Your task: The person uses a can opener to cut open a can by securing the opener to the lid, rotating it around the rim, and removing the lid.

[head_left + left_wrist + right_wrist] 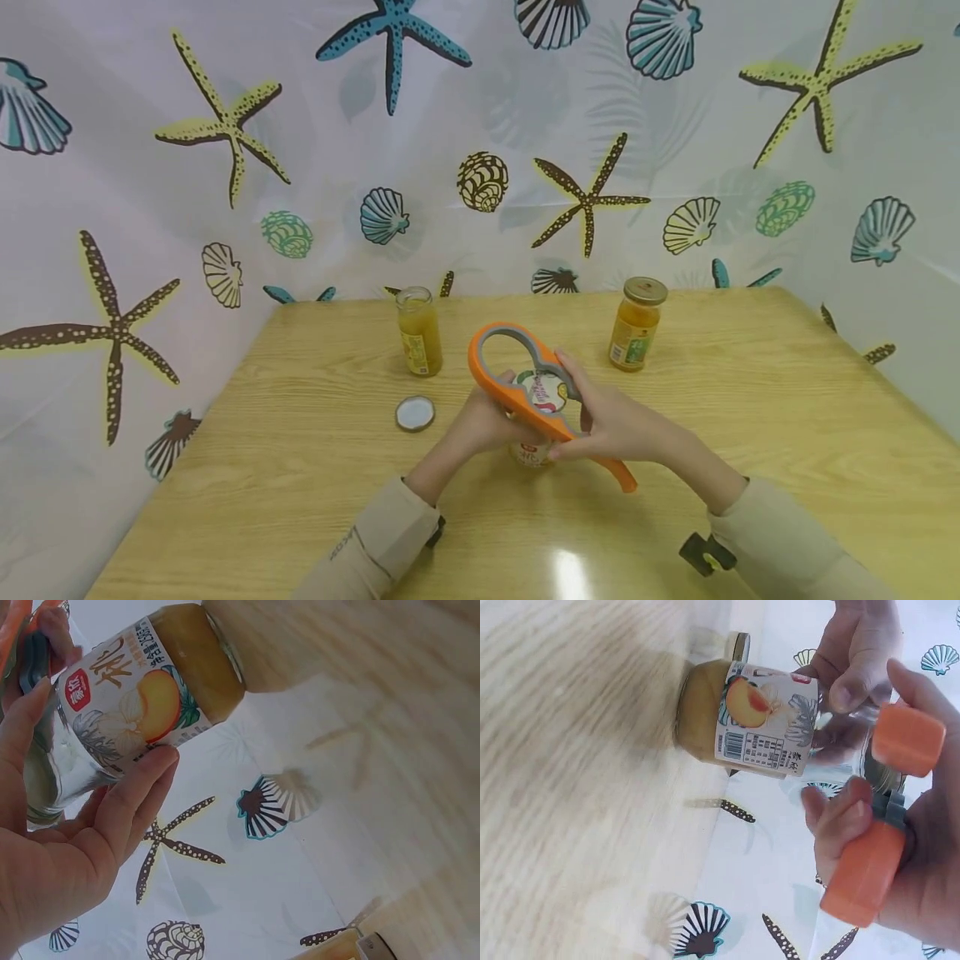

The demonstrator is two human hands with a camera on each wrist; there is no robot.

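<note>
In front of me a glass jar [135,705] with a peach on its white label stands upright, its base at the table top. My left hand [491,427] grips it near the neck, thumb on one side and fingers on the other. An orange jar opener [551,425] with grey inner pads lies over the patterned lid [546,390], one of its rounded openings around it. My right hand [622,423] holds the opener, fingers and thumb on opposite handles. From the right wrist, the orange handle ends [866,874] show in that hand.
Behind to the left stands an uncapped jar [420,337] of yellow contents, with a loose lid [415,413] lying in front of it. A capped jar [636,325] stands back right. The wooden table [300,467] meets a curtain [450,242] printed with starfish and shells.
</note>
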